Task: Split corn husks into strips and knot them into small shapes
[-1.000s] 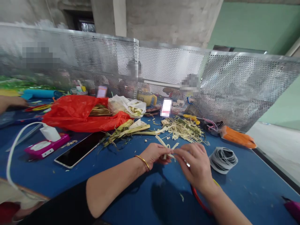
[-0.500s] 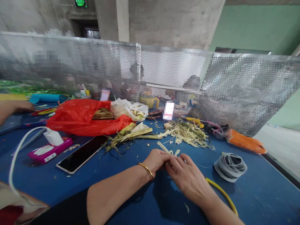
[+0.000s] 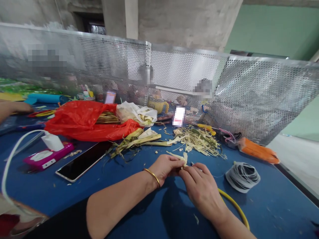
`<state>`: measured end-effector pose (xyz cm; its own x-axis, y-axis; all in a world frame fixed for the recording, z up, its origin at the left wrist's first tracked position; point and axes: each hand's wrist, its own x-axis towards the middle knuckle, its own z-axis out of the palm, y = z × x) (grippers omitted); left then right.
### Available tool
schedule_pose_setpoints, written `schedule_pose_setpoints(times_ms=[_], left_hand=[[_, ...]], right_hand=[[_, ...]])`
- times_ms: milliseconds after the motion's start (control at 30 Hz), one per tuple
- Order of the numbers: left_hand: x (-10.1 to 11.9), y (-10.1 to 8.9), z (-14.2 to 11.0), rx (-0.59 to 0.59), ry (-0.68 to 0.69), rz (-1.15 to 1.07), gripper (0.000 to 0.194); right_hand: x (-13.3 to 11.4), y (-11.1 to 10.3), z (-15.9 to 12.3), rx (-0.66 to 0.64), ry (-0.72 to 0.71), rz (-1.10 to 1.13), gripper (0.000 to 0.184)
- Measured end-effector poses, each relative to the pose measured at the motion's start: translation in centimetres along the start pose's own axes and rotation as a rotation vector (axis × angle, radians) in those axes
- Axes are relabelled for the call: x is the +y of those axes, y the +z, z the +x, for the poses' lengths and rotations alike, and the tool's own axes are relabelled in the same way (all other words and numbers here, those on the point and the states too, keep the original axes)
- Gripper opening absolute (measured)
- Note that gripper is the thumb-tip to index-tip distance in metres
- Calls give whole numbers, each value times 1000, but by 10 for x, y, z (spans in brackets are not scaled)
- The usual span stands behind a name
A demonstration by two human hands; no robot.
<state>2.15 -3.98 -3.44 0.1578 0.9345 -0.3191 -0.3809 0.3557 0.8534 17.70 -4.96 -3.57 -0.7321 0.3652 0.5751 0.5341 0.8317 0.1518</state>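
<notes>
My left hand (image 3: 165, 167), with a gold bangle at the wrist, pinches a pale strip of dried plant husk (image 3: 184, 158) between thumb and forefinger. The strip is folded or knotted, and a thin end points up to the left. My right hand (image 3: 200, 186) is just to the right, fingers curled closed, its fingertips at the strip's lower end. A small greyish tip shows by its forefinger; what the fingers hold is hidden. Beyond the hands lie a heap of shredded husk strips (image 3: 200, 142) and a bundle of longer husks (image 3: 136, 139).
A red plastic bag (image 3: 74, 116), a white bag (image 3: 134, 111), a phone (image 3: 84, 161) and a magenta power strip (image 3: 50, 159) lie left. At right are a spool of clear line (image 3: 243, 177), a yellow tube (image 3: 235, 205) and an orange packet (image 3: 259, 151). Another person's hand (image 3: 17, 108) is far left.
My hands have drawn slightly apart, the right moving a little right and down. The looped strip now stands bunched in my left fingers. The view has shifted slightly.
</notes>
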Motion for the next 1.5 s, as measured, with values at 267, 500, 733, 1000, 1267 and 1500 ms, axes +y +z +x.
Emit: schedule_pose_setpoints(times_ms=[267, 500, 733, 1000, 1267, 1500], left_hand=[[-3, 1, 1, 8, 65, -2, 40], [-3, 3, 0, 89, 51, -32, 38], [-1, 0, 1, 103, 64, 19, 27], [10, 1, -3, 117, 58, 181, 29], [3, 4, 1, 145, 109, 186, 30], [7, 0, 1, 94, 63, 206, 36]], right_hand=[[-3, 4, 1, 33, 54, 49, 23], [-8, 2, 3, -42, -38, 99, 29], [-2, -5, 3, 85, 131, 160, 17], [13, 4, -4, -145, 557, 259, 34], [0, 2, -1, -116, 461, 262, 32], [12, 2, 2, -57, 1004, 989, 40]])
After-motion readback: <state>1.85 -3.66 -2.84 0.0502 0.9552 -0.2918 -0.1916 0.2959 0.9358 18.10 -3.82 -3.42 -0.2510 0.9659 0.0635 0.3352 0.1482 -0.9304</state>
